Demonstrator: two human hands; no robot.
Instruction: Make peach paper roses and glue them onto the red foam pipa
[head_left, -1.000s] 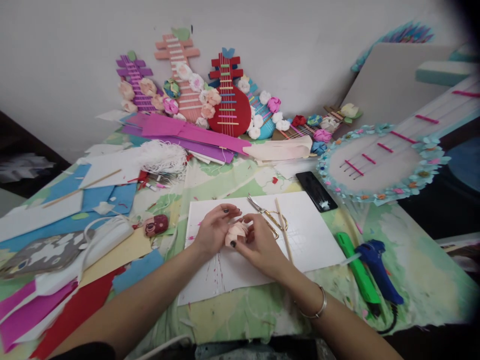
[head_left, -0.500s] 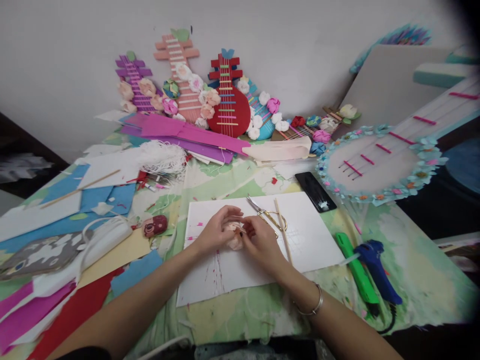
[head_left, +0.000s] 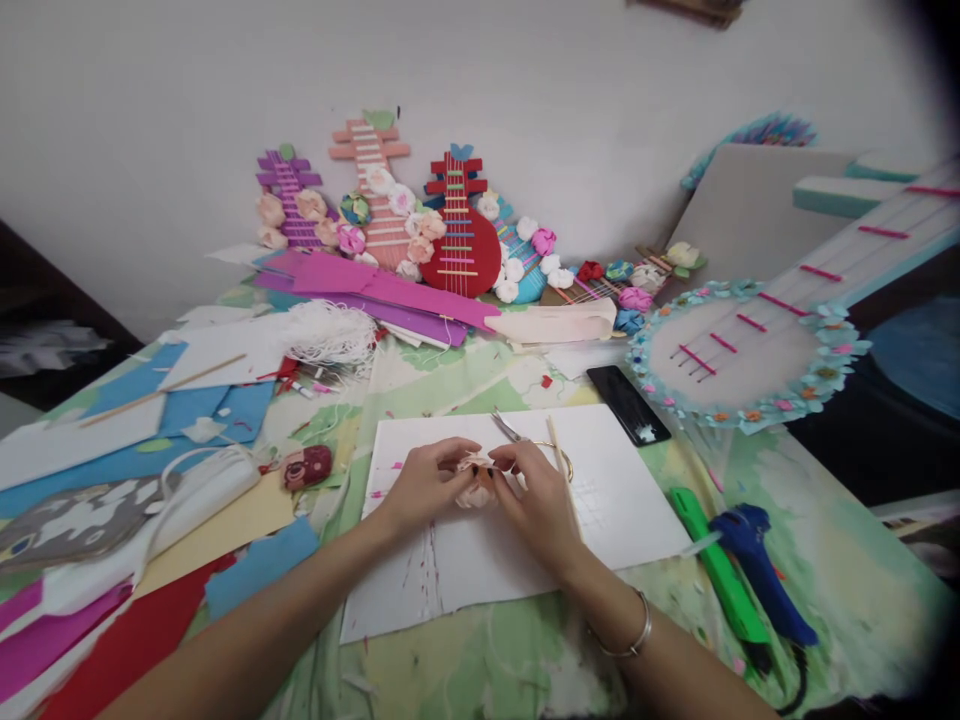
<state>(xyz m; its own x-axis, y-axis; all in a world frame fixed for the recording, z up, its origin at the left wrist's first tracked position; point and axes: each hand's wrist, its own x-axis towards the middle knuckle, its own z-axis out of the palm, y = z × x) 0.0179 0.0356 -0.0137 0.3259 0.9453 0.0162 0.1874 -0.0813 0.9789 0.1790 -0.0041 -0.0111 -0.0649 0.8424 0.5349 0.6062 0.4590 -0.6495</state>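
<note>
Between left hand (head_left: 426, 488) and right hand (head_left: 538, 502), pink flower (head_left: 475, 494), roundish, facing unclear

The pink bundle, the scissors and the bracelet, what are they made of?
The pink bundle looks like soft, matte paper or maybe thin foam: its edges fold like petals. The scissors seem to be metal, with a shiny silver blade and a gold-coloured handle. The bracelet is probably smooth metal too, since it's silvery and gleams.
</note>
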